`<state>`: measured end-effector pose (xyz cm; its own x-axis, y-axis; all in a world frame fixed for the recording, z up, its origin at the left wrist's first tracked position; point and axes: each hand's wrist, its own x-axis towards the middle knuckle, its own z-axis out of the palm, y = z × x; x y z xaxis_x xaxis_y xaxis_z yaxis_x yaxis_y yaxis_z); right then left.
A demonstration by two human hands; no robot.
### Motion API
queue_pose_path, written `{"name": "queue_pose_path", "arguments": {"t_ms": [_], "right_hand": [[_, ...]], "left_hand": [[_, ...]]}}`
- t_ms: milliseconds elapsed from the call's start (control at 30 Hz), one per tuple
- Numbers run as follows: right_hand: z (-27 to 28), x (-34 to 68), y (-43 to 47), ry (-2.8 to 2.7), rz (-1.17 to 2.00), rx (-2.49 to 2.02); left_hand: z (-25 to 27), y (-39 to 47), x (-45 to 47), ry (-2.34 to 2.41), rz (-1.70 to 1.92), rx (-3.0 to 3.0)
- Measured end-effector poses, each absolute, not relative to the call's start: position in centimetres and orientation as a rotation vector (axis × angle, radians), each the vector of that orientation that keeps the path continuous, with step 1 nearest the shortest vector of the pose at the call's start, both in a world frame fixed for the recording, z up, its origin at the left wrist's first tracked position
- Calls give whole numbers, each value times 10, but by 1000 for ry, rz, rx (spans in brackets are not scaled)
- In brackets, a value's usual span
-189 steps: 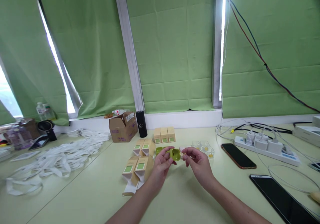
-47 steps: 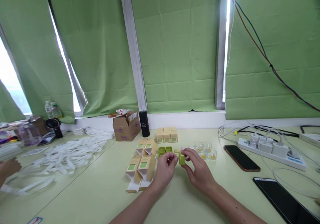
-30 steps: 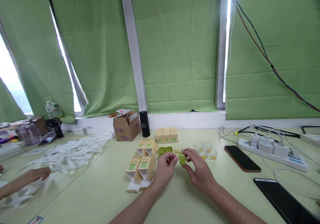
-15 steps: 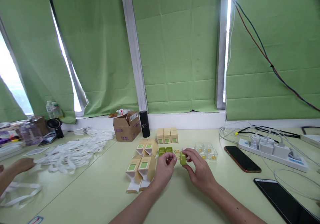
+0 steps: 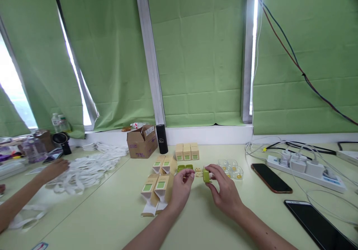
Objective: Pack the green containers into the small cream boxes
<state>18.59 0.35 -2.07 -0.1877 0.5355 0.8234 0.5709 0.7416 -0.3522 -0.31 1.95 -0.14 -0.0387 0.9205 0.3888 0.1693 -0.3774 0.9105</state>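
Grips a small green case (image 5: 206,176) in the right hand (image 5: 225,190); curls the left hand (image 5: 181,191) near tan boxes (image 5: 163,184), unclear whether holding anything.

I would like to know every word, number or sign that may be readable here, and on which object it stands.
No text can be read.
Cardboard box: purple print and white label, blurred.
Black cylinder: pale mark, too small.
Small cartons with green squares: too small.
Power strip: blue patch, too blurred.
Card at lower left: red mark, illegible.
Green case in the right hand: none visible.
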Motion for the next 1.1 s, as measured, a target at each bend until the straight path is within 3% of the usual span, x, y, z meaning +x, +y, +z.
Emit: {"name": "queue_pose_path", "arguments": {"t_ms": [367,1100], "right_hand": [[-23,186,4,-1848,-12,-839],[-10,186,0,-1942,-355,-673]], "left_hand": [[1,3,-3,1109,1526,2027],[-2,4,-5,892,1546,2256]]}}
